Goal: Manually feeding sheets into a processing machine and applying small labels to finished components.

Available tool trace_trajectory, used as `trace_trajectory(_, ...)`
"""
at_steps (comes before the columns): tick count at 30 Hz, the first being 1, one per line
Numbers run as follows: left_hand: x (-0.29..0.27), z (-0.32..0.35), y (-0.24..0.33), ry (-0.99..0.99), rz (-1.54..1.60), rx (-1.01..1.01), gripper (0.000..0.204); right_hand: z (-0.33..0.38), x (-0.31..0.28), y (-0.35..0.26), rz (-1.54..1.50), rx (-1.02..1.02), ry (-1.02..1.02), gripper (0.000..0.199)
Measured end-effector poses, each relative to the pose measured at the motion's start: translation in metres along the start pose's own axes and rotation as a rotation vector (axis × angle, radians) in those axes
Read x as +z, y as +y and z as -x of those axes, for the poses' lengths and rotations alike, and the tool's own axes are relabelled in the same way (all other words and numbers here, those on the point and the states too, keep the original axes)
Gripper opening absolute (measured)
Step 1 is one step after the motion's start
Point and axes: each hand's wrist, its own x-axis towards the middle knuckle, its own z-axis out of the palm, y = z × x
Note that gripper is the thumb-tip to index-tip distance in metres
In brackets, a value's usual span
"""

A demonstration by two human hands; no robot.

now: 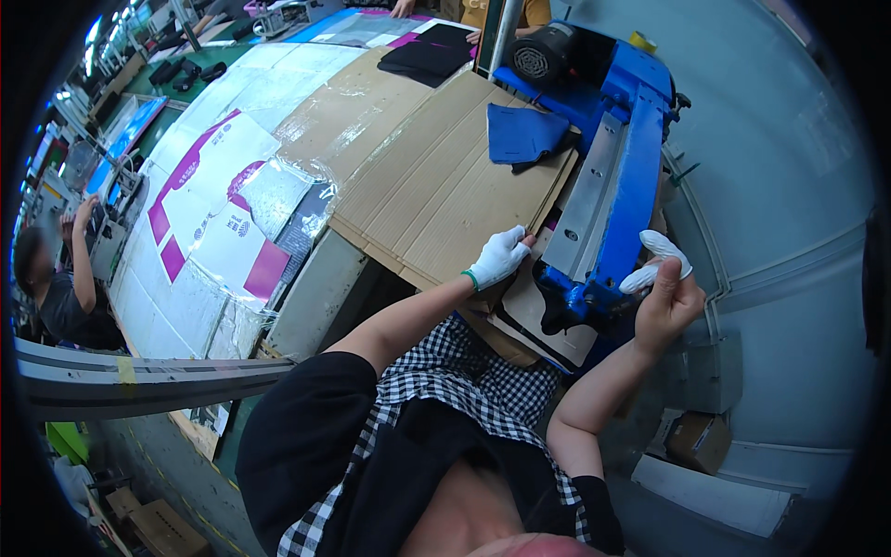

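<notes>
Your left hand (499, 257), in a white knit glove, pinched the edge of the corrugated cardboard sheets (436, 190) stacked on the bench beside the blue metal machine (624, 176). Your bare right hand (666, 299) curled loosely, white cots on two fingers (661, 246), holding nothing.

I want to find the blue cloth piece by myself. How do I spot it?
Start at the big blue machine. Beside it lies a stack of brown cardboard sheets. The blue cloth piece sits on the stack's far corner, away from the gloved left hand; it is blue, unlike the black cloth pieces farther away.
</notes>
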Motion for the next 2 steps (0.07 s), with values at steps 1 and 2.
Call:
trace_trajectory(1,-0.0003,0.0003,0.0011,-0.003,0.005,-0.007,0.027,-0.0001,0.0005,-0.0003,-0.003,-0.001,0.006,0.039)
trace_trajectory(2,-0.0003,0.0004,0.0015,-0.006,0.01,-0.014,0.027,-0.0002,0.0009,-0.0004,-0.006,-0.002,0.011,0.039)
